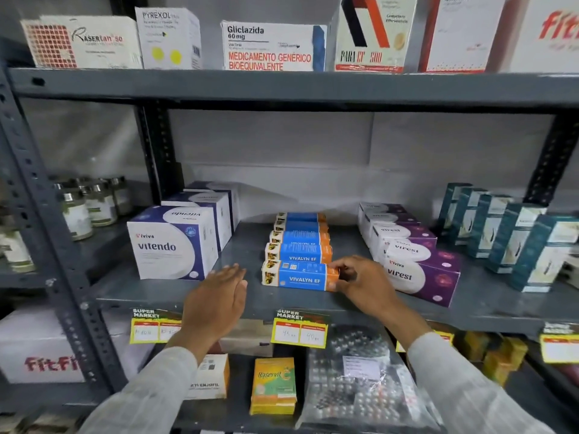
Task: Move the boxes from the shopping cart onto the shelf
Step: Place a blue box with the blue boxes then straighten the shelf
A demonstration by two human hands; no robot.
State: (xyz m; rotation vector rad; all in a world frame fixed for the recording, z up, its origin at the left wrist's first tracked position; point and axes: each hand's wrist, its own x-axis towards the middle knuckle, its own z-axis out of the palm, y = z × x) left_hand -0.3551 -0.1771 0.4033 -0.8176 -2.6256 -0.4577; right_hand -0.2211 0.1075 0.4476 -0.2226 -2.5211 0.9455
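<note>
A row of several blue-and-orange Vivalyn EF boxes lies on the grey middle shelf (pixel 244 296), running from front to back. The front Vivalyn EF box (pixel 297 275) sits near the shelf's front edge. My right hand (pixel 360 283) grips its orange right end with thumb and fingers. My left hand (pixel 216 299) hovers flat and empty over the shelf edge, to the left of that box, fingers together and extended. The shopping cart is out of view.
White-and-blue Vitendo boxes (pixel 172 245) stand left of the row, purple Virest boxes (pixel 416 270) right of it, teal boxes (pixel 507 233) further right. Jars (pixel 91 205) sit far left. Price tags (pixel 299 330) hang on the shelf edge; an orange Haservit box (pixel 274 383) and blister packs lie below.
</note>
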